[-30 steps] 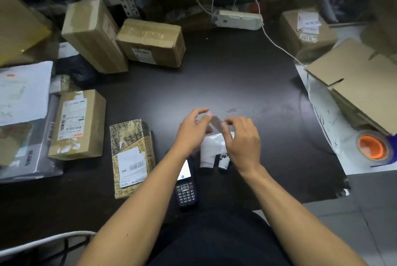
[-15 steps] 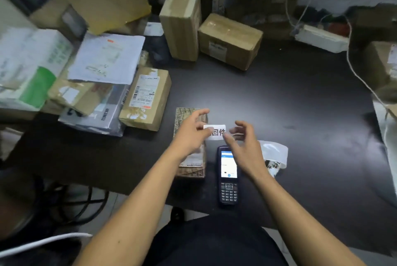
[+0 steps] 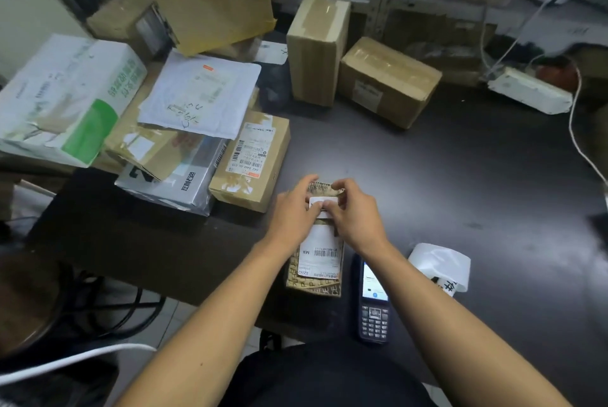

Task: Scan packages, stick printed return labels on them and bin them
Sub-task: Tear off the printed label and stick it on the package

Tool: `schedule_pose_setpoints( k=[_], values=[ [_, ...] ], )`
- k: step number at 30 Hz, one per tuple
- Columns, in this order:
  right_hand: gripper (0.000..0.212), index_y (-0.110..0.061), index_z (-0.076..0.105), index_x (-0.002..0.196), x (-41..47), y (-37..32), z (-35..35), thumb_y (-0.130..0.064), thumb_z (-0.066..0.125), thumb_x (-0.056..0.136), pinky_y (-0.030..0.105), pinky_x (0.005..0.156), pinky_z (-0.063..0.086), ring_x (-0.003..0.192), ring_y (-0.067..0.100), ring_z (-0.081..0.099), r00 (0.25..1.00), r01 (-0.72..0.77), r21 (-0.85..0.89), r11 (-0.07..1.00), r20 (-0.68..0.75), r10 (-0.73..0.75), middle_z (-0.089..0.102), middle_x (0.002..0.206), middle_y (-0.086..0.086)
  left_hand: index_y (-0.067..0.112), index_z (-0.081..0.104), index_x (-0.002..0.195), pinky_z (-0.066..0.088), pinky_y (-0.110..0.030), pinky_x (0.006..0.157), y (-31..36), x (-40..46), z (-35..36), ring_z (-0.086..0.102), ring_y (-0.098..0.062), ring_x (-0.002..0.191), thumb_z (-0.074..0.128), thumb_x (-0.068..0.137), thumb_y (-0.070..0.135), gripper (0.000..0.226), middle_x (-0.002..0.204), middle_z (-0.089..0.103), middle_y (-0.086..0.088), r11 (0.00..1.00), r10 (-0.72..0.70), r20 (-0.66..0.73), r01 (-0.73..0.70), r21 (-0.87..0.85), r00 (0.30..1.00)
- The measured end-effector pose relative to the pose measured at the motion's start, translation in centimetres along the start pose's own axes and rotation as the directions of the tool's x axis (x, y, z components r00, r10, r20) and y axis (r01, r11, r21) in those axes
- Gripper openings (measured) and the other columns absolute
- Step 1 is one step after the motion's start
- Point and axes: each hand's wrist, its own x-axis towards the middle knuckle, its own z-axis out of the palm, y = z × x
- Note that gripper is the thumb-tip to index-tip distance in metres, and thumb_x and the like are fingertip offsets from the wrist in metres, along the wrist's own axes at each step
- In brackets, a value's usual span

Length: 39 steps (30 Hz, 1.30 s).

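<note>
Step in hand: sticking the small white return label (image 3: 324, 202) onto the patterned package (image 3: 314, 286) in front of me, as I judge it.
Doing it well: I should lay one edge down first and smooth across with my thumbs so no bubble or crease is trapped; it should sit flat on the wrapping above the shipping label (image 3: 319, 252), clear of its barcode, and get firm pressure at the corners, since the wrapping looks a little glossy and may not take the glue easily.
Left hand (image 3: 293, 214): fingers curled over the far left edge of the package, thumb on the left end of the return label, pinching and pressing it down.
Right hand (image 3: 357, 215): mirrors it from the right, fingers bent over the far edge, thumb on the label's right end.
Where the label is: directly under both thumbs, between my two hands, on the far half of the package top.
Where the package is: flat on the dark bench (image 3: 460, 176), near its front edge, just left of the scanner (image 3: 373, 301).
Nearby: the strip of printed labels (image 3: 442, 266) lies right of the scanner; more parcels (image 3: 251, 159) wait to the left.
</note>
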Motion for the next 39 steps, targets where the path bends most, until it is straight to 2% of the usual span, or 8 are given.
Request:
schedule_pose_setpoints(
  k=[5,8,12,20,26,29,32,39],
  values=[
    [0.030,-0.016,0.053,0.122,-0.2,0.3,0.0,-0.019,0.059,0.093,0.035,0.079,0.048,0.094,0.027,0.064,0.999,0.038,-0.147,0.988,-0.016,-0.041,0.068,0.101,0.004,0.028,0.042,0.146,0.046,-0.028,0.087,0.1,0.2,0.3,0.059,-0.020,0.106,0.070,0.090,0.021,0.063,0.127,0.050,0.001,0.991,0.099,-0.042,-0.095,0.099,0.994],
    [0.037,-0.016,0.049,0.126,-0.3,0.6,-0.3,-0.025,0.061,0.093,0.036,0.082,0.045,0.103,0.028,0.060,0.999,0.025,-0.256,0.966,-0.030,-0.033,0.061,0.117,0.006,0.029,0.037,0.147,0.043,-0.029,0.089,-0.7,0.7,-0.2,0.054,-0.018,0.114,0.075,0.086,0.035,0.073,0.128,0.044,0.002,0.986,0.043,-0.023,-0.039,0.160,0.999],
    [0.046,-0.016,0.044,0.136,-0.4,1.4,-1.0,-0.032,0.059,0.096,0.036,0.090,0.043,0.110,0.025,0.056,0.986,-0.109,-0.204,0.973,-0.149,0.079,0.050,0.129,0.006,0.029,0.033,0.151,0.040,-0.030,0.098,-2.4,0.8,-0.6,0.045,-0.019,0.130,0.066,0.093,0.036,0.067,0.143,0.035,-0.001,0.996,-0.084,0.004,0.084,0.009,0.996],
    [0.051,-0.035,0.030,0.145,-2.0,1.6,0.0,-0.035,0.052,0.099,0.039,0.086,0.054,0.101,0.018,0.063,0.988,-0.131,0.001,0.991,0.078,0.131,0.053,0.131,0.005,0.050,0.020,0.151,0.048,-0.037,0.100,-3.0,-0.1,0.2,0.051,-0.017,0.126,0.060,0.096,0.031,0.070,0.146,0.044,0.001,0.985,-0.060,0.080,0.072,-0.157,0.995],
    [0.062,-0.044,0.022,0.149,-4.7,1.7,0.6,-0.036,0.055,0.097,0.041,0.094,0.052,0.103,0.015,0.063,0.976,-0.203,0.143,0.969,0.110,0.189,0.051,0.133,-0.002,0.043,0.017,0.155,0.041,-0.007,0.076,-4.7,-2.3,-0.6,0.048,0.002,0.116,0.062,0.097,0.025,0.075,0.144,0.037,0.018,0.934,-0.074,0.195,0.137,-0.331,0.978],
    [0.076,-0.053,0.017,0.145,-6.3,1.8,1.5,-0.029,0.065,0.091,0.044,0.098,0.052,0.111,0.012,0.063,0.967,-0.215,0.220,0.952,0.183,0.176,0.054,0.138,-0.004,0.040,0.019,0.154,0.047,-0.009,0.076,-6.1,-3.7,-0.7,0.053,0.005,0.106,0.067,0.093,0.017,0.081,0.152,0.040,0.011,0.906,-0.042,0.285,0.157,-0.394,0.958],
    [0.078,-0.054,0.022,0.144,-7.8,1.5,2.6,-0.024,0.067,0.088,0.042,0.100,0.051,0.112,0.012,0.063,0.971,-0.193,0.203,0.960,0.183,0.157,0.056,0.132,-0.010,0.042,0.024,0.151,0.055,-0.020,0.083,-7.0,-5.2,-1.4,0.058,-0.001,0.110,0.067,0.091,0.010,0.080,0.147,0.047,0.007,0.891,-0.019,0.316,0.159,-0.424,0.949],
    [0.060,-0.044,0.038,0.138,-11.3,-1.0,5.2,-0.010,0.060,0.094,0.017,0.080,0.054,0.095,-0.004,0.064,0.982,-0.125,0.227,0.966,0.169,0.087,0.052,0.109,-0.032,0.051,0.039,0.132,0.049,-0.007,0.074,-10.1,-8.9,-4.8,0.057,0.007,0.106,0.068,0.091,0.014,0.062,0.126,0.057,0.014,0.878,0.002,0.245,0.116,-0.465,0.970]
  ],
)
